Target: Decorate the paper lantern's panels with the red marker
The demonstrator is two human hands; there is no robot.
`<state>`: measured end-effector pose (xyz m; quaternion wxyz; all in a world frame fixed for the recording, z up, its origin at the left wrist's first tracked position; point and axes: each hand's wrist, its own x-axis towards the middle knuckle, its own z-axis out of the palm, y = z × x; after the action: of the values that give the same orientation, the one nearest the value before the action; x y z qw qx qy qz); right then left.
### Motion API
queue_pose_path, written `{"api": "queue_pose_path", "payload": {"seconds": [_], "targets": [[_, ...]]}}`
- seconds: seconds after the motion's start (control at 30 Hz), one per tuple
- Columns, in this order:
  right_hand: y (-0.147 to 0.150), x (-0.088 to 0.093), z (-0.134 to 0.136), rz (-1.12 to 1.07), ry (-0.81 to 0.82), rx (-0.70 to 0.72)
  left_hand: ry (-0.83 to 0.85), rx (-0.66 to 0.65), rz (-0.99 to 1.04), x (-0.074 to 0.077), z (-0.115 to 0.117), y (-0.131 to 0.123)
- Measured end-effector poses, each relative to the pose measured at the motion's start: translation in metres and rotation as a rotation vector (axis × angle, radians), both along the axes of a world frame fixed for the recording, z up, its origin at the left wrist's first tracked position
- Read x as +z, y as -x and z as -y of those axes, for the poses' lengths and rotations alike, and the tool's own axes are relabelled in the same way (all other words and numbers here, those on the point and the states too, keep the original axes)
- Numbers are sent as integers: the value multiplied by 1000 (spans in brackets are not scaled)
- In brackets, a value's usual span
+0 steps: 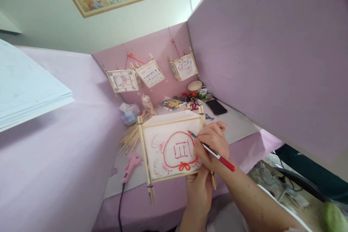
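A paper lantern (169,148) with a frame of thin wooden sticks is held up in front of me. Its near panel carries a red round outline with a red bow below, a boxy character inside, and thin red sprigs around it. My left hand (199,190) grips the lantern's bottom edge from below, its fingers partly hidden behind the frame. In a writing grip, my right hand (213,145) is closed on a red-and-white marker pen (217,155). The pen's tip is near the panel's upper right, just above the round outline; whether it touches the paper I cannot tell.
A pink glue gun (131,166) with a black cord lies left of the lantern, near loose wooden sticks (132,138). Behind are a phone (216,107), a bowl (195,86) and small craft items. Several finished lanterns (186,67) hang at the back between purple side panels (266,50).
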<state>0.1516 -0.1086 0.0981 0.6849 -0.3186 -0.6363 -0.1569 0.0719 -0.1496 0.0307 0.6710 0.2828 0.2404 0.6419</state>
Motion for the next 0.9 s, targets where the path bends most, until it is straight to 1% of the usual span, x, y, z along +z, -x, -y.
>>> {"api": "queue_pose_path", "payload": {"seconds": [0.13, 0.27, 0.4, 0.53, 0.67, 0.77, 0.83, 0.9], "targets": [[1, -4, 0, -52, 26, -101, 15, -18, -7, -1, 1, 0], [1, -8, 0, -120, 18, -180, 47, 10, -4, 0, 0, 0], [0, -7, 2, -138, 22, -155, 34, -6, -21, -1, -1, 0], [-1, -3, 5, -65, 74, -65, 26, -5, -28, 0, 1, 1], [-1, 0, 3, -37, 8, 10, 25, -5, -22, 2, 2, 0], [0, 0, 0, -7, -9, 6, 30, -2, -25, 3, 2, 0], [0, -1, 0, 17, 1, -26, 31, -2, -26, 3, 2, 0], [0, -3, 0, -6, 11, -74, 34, -11, -23, 3, 2, 0]]}}
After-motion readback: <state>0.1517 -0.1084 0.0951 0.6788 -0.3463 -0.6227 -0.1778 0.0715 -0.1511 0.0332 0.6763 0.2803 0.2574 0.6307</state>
